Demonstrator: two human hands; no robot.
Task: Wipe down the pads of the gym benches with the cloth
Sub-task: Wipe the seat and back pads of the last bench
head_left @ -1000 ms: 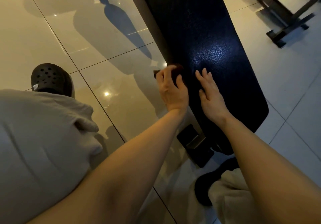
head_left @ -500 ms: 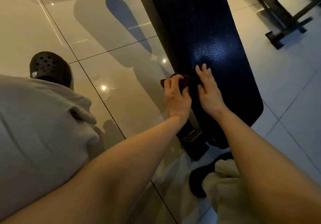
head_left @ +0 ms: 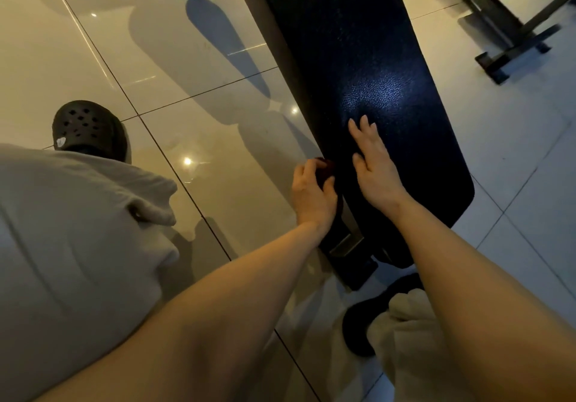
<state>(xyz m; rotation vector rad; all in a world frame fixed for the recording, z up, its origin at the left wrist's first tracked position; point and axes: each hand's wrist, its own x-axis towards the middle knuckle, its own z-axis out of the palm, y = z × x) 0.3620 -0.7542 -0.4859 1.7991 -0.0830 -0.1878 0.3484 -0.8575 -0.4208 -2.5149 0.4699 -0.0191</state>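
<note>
A long dark blue bench pad [head_left: 367, 58] runs from the top of the view down to its rounded near end. My left hand [head_left: 311, 196] grips a small dark red cloth [head_left: 324, 169] against the pad's left side edge, fingers curled round it. Most of the cloth is hidden under the hand. My right hand [head_left: 372, 168] lies flat on top of the pad with straight fingers, just right of the left hand.
Glossy floor tiles surround the bench. The bench's metal foot [head_left: 346, 245] sits below my left wrist. My black clogs [head_left: 88, 129] stand at left and near bottom centre [head_left: 361, 323]. Another frame's legs [head_left: 511, 33] stand at the top right.
My left hand has slid the cloth toward me along the pad's side edge. The right hand has stayed flat on the pad.
</note>
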